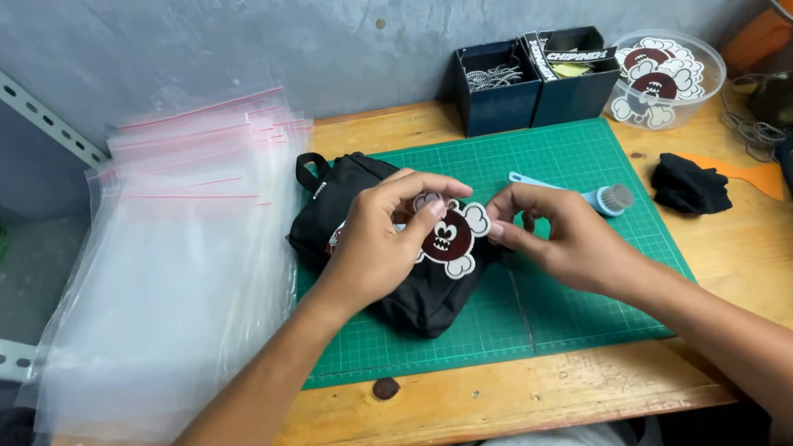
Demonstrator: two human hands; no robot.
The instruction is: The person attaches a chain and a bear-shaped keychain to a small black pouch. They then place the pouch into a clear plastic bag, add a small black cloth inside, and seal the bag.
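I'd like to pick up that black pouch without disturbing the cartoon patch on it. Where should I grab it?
Probably by the strap loop at the far-left end of the black pouch, coming from the left. It sticks out clear of both the left hand and right hand, which pinch the patch.

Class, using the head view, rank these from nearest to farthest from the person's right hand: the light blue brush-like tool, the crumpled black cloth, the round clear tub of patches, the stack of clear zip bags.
1. Light blue brush-like tool: just beyond the right hand, on the green mat.
2. Crumpled black cloth: to the right, on bare wood.
3. Round clear tub of patches: back right, near the wall.
4. Stack of clear zip bags: far left, beyond the left hand.
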